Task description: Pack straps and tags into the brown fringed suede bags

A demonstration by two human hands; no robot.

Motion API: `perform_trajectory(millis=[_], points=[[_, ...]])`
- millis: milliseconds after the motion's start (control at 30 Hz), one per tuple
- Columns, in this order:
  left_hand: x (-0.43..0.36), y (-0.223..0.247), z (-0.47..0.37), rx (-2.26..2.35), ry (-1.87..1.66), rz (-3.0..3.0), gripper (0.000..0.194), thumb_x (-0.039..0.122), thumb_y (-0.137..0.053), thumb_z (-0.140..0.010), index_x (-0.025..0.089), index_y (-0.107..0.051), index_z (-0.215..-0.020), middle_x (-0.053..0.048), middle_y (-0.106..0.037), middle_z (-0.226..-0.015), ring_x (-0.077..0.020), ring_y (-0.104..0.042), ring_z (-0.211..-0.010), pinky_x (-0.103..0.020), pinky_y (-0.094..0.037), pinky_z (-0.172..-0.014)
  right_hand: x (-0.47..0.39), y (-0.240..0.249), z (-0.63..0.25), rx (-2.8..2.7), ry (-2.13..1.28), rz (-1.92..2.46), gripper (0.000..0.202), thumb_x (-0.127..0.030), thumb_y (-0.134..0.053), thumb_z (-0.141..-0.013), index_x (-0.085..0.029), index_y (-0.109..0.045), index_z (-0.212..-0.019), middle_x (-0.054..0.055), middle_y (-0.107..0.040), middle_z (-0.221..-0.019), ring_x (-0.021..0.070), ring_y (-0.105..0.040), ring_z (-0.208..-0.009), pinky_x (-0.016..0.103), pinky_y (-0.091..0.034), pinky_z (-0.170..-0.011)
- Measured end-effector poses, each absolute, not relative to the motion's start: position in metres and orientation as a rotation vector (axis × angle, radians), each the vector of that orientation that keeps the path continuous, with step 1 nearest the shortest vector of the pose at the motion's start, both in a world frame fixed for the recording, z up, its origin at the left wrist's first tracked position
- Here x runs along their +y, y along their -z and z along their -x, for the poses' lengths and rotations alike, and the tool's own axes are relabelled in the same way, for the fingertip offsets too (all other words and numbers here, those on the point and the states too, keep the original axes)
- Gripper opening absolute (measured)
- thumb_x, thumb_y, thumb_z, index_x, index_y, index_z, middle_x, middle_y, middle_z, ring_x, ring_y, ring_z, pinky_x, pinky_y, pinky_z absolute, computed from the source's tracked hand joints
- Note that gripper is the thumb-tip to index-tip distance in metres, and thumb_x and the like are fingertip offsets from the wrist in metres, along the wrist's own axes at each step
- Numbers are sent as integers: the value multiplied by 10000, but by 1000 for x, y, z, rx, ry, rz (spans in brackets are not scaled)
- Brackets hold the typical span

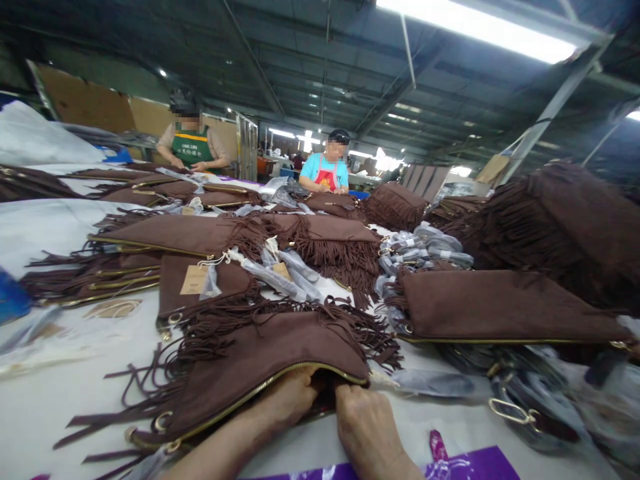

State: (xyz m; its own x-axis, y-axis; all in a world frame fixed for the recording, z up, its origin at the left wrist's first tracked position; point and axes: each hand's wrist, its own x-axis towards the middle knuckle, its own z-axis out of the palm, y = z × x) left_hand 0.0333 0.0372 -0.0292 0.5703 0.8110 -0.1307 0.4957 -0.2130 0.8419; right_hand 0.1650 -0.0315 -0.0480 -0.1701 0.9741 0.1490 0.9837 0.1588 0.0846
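A brown fringed bag [270, 343] lies on the white table [105, 393] just in front of me, its gold zipper open toward me. My left hand [295, 395] reaches into the opening, and its fingertips are hidden inside. At the right end of the opening, my right hand [367, 417] is closed with its fingers curled on the bag's edge. A purple sheet [475, 465] lies below my right hand at the table's near edge.
Another brown bag [500, 303] lies at the right above plastic-wrapped straps [533, 407]. More bags [170, 233] with a paper tag [194, 280] lie beyond. A large fringed pile [565, 227] rises at the right. Two people [193, 143] stand across the table.
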Motion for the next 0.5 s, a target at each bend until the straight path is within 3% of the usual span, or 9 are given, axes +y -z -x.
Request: perform_trajectory(millis=[233, 333, 400, 500], points=[[39, 34, -39, 1136, -332, -2005, 455, 31, -418, -728, 205, -594, -1109, -50, -617, -1145, -252, -518, -1086, -401, -306, -1013, -28, 58, -164, -2292, 377, 2067, 217, 29, -450, -654, -146, -571, -694, 73, -631, -597, 191, -612, -533, 254, -289, -447], [39, 25, -35, 1113, -257, -2037, 483, 17, -410, -705, 179, -578, -1127, -64, -608, -1156, -261, -481, -1135, -411, -284, -1027, -36, 41, -165, -2281, 331, 2010, 279, 29, -442, -647, -151, -588, -802, 56, -642, -671, 181, -618, -535, 256, -271, -437], [40, 14, -30, 1076, -300, -2030, 471, 65, -446, -686, 183, -578, -1122, -50, -622, -1125, -260, -492, -1117, -392, -326, -998, -44, 25, -168, -2267, 169, 1971, 321, 18, -419, -671, -152, -586, -885, 54, -648, -727, 176, -618, -541, 254, -271, -440], [42, -2, -20, 1091, -333, -1998, 435, 135, -490, -628, 152, -609, -1046, -50, -650, -1042, -242, -553, -998, -340, -393, -922, -50, 2, -175, -2148, -492, 1823, 249, -56, -435, -709, -166, -622, -830, 22, -649, -670, 144, -596, -570, 212, -325, -495]])
